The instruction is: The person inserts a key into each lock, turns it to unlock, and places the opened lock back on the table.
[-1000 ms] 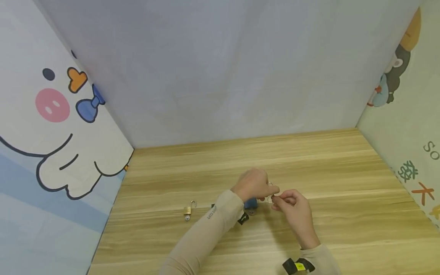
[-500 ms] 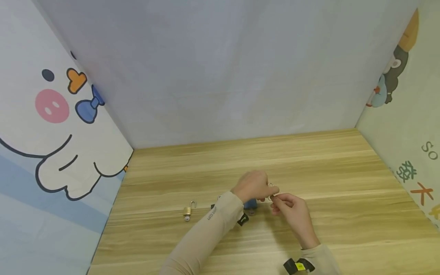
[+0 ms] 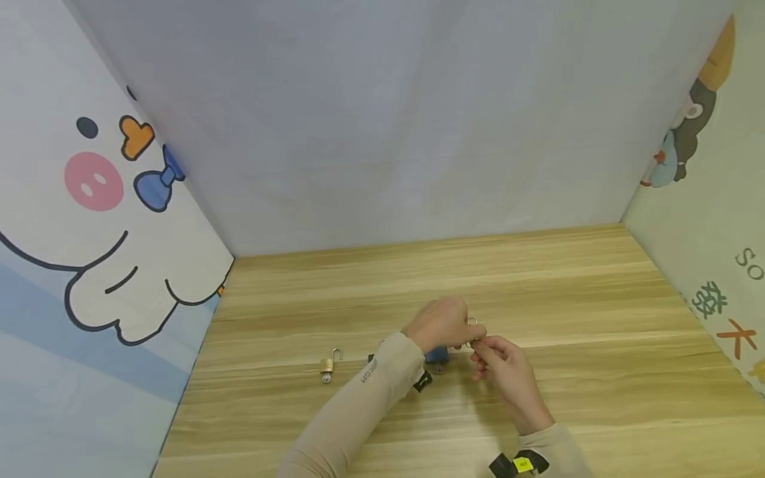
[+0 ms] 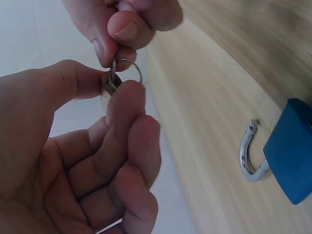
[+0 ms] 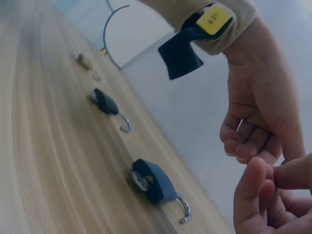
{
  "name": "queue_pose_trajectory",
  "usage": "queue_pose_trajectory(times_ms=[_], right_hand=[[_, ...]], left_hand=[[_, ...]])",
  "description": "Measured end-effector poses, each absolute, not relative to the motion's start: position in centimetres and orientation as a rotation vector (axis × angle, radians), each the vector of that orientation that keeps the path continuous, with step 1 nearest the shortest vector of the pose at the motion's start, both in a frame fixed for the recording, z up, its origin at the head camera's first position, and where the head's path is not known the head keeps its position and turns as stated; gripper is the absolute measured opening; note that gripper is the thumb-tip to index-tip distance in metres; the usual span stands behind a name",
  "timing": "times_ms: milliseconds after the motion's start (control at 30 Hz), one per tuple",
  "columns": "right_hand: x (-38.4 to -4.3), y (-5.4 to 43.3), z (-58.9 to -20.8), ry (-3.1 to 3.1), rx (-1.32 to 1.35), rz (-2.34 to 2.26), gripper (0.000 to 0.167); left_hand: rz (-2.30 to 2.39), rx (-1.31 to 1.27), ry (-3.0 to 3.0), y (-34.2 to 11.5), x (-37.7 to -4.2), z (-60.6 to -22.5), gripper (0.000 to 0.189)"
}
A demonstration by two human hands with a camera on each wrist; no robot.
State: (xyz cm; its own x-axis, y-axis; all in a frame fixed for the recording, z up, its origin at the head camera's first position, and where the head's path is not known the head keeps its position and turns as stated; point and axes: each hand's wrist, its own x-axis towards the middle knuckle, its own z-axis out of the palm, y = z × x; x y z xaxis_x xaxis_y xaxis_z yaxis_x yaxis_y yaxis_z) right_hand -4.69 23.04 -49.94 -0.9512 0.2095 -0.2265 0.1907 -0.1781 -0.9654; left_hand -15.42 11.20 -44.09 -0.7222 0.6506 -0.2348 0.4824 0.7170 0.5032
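My left hand (image 4: 97, 161) pinches a small brass-coloured metal piece (image 4: 105, 95) between thumb and forefinger. A thin wire ring (image 4: 139, 70) joins it, and my right hand (image 4: 141, 17) pinches at that ring's upper end. The fingertips hide most of this, so the piece's exact kind is unclear. A sliver of metal also shows in my left palm. Near the hands on the table stands a blue padlock (image 3: 437, 355), its shackle open. A black padlock (image 5: 105, 101) and a brass padlock (image 3: 326, 366), both with open shackles, lie farther left.
The wood-grain table (image 3: 287, 285) meets a pale back wall (image 3: 388, 133). Cartoon-printed panels rise at the left (image 3: 89, 186) and right (image 3: 717, 199). In the head view my left sleeve (image 3: 364, 392) partly covers the black padlock.
My right fingertips have drawn slightly closer to my left thumb and now cover more of the ring. My left hand stays nearly in place; the padlocks on the table have not moved.
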Motion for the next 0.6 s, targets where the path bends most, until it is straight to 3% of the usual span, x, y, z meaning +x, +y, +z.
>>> queue_pose_trajectory(times_ms=[600], right_hand=[[-4.98, 22.73, -50.01, -2.081, -0.478, 2.225, 0.023]], left_hand=[[0.529, 0.908, 2.705, 11.22, -14.96, -44.47, 0.050]])
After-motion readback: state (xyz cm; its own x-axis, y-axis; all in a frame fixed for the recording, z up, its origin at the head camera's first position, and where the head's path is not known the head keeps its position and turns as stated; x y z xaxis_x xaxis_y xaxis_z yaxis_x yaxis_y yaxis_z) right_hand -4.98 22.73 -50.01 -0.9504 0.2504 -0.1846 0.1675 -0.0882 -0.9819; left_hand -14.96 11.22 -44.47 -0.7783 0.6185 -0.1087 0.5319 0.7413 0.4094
